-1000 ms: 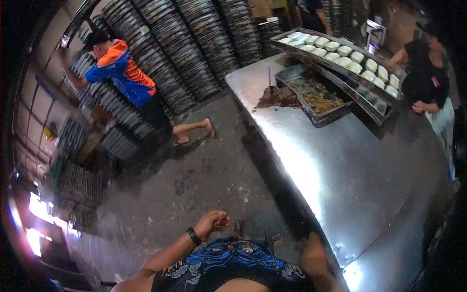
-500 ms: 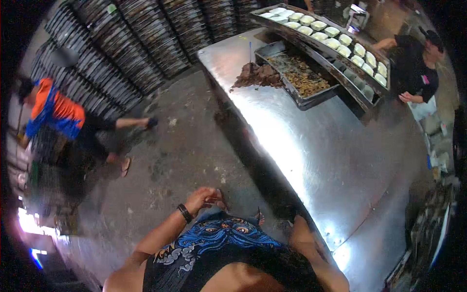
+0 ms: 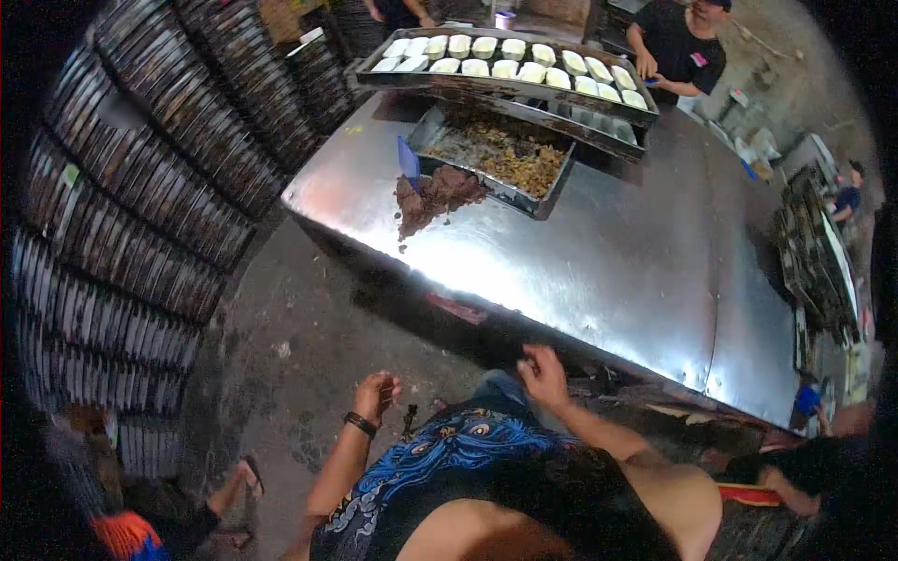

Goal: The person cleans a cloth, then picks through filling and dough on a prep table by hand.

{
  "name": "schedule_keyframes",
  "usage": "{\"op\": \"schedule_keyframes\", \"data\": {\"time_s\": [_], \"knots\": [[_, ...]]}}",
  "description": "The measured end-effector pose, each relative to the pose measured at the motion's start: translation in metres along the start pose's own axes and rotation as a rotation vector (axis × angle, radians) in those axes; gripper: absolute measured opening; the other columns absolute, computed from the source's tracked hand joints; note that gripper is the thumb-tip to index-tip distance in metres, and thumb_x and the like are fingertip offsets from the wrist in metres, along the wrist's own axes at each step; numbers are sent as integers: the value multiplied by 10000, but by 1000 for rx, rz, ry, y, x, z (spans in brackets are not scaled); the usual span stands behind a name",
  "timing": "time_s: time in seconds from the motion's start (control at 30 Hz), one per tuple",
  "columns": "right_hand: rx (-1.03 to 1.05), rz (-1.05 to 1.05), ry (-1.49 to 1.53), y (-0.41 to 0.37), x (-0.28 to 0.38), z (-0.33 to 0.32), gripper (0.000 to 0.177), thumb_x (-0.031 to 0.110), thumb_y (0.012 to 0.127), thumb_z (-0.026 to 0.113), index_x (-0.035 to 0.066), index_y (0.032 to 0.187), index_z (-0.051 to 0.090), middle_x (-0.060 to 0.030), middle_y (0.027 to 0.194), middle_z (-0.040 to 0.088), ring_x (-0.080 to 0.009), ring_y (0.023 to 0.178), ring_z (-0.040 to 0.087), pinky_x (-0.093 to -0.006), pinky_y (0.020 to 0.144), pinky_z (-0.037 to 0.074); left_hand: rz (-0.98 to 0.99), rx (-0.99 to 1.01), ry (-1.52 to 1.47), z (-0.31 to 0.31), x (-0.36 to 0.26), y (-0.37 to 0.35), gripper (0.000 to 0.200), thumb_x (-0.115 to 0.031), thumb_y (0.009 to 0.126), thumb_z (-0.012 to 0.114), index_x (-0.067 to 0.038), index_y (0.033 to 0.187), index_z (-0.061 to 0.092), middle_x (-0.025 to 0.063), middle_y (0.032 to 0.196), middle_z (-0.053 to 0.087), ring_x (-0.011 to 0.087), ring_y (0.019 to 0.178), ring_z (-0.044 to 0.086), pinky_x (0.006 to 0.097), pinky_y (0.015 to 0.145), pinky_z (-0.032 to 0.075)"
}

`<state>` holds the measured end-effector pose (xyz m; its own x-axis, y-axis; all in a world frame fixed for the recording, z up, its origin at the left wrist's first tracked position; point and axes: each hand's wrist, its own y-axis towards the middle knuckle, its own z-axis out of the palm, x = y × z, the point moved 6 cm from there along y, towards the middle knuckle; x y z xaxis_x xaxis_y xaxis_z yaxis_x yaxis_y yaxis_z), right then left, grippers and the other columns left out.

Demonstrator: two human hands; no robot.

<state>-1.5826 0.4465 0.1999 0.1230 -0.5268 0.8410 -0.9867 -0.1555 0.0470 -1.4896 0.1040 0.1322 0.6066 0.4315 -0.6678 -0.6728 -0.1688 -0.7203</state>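
My left hand [image 3: 377, 396], with a dark band at its wrist, hangs over the floor in front of my shirt, its fingers curled; whether it holds something is too small to tell. My right hand [image 3: 543, 372] is held near the front edge of the metal table [image 3: 617, 252], fingers bent and apart, with nothing between them. Farther back on the table lies a brown, crumbly mass [image 3: 438, 198] with a blue scraper [image 3: 408, 161] upright in it. Beside it a metal tray [image 3: 558, 187] holds a chunky brown mixture. Neither hand touches these.
A large tray [image 3: 365, 77] of pale filled molds rests on another tray at the table's back. A person in black [image 3: 681, 51] stands behind it. Tall tray stacks [image 3: 131, 224] line the left. A person in orange and blue [image 3: 131, 535] is at the lower left.
The view has swung right, so the table now lies across the front. My right hand has come up into sight by the table edge. The orange-clad person has shifted to the lower left.
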Motion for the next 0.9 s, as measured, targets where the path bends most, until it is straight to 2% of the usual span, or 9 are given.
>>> {"op": "schedule_keyframes", "data": {"time_s": [0.07,0.13,0.2,0.33,0.43,0.53,0.67,0.77,0.9], "knots": [[-20,-97,-168,48,28,-2,262,158,798,581,27,1024,568,-144,896,554,-246,745,570,-326,684,467,-47,-23,37,-23,-2,26,233,-318,849,518,-101,922,562,42,872,632,156,748,602,311,616,446],[-234,-351,-109,94,68,-24,238,94,779,597,28,1008,580,-123,880,578,-215,702,572,-300,631,466,-27,-76,133,-45,5,56,254,-329,852,503,-91,905,575,64,859,628,179,733,603,335,620,460],[-300,-272,-47,140,82,-41,187,83,777,602,20,953,596,-108,876,592,-175,703,567,-285,609,462,62,-164,291,-70,16,86,280,-332,865,469,-78,880,586,104,828,619,218,703,607,368,608,485],[-332,-419,-119,230,115,-64,170,120,788,593,29,930,608,-111,854,598,-196,723,579,-293,623,467,66,-319,699,-121,55,108,299,-347,864,478,-69,885,585,94,818,614,206,703,594,355,617,476],[-357,-356,-156,304,127,-73,200,156,786,598,32,942,612,-128,877,605,-230,767,597,-314,659,472,-84,-332,869,-151,89,97,314,-359,864,485,-62,889,584,87,811,610,198,703,584,346,623,468],[-385,-134,-24,387,81,-73,217,169,784,595,37,956,614,-150,907,606,-286,807,599,-354,696,476,-227,-357,901,-168,104,75,330,-371,863,492,-56,893,583,80,804,606,189,703,574,336,629,461],[-408,-263,-378,450,75,-64,249,199,774,604,41,966,607,-156,942,589,-336,904,550,-421,771,442,-281,-439,834,-167,67,75,351,-387,862,501,-47,899,582,70,794,601,178,703,561,323,638,451],[-646,-464,-609,466,109,-56,233,195,767,608,37,938,606,-152,898,583,-336,863,550,-441,740,434,-180,-481,713,-140,13,90,368,-398,862,508,-40,903,581,63,787,598,170,702,552,313,644,444],[-707,-443,-534,508,80,-55,212,187,771,592,34,917,607,-151,808,575,-339,770,557,-463,683,432,37,-457,553,-92,-73,119,391,-414,861,517,-31,909,580,54,777,593,159,702,539,300,653,434]]}}
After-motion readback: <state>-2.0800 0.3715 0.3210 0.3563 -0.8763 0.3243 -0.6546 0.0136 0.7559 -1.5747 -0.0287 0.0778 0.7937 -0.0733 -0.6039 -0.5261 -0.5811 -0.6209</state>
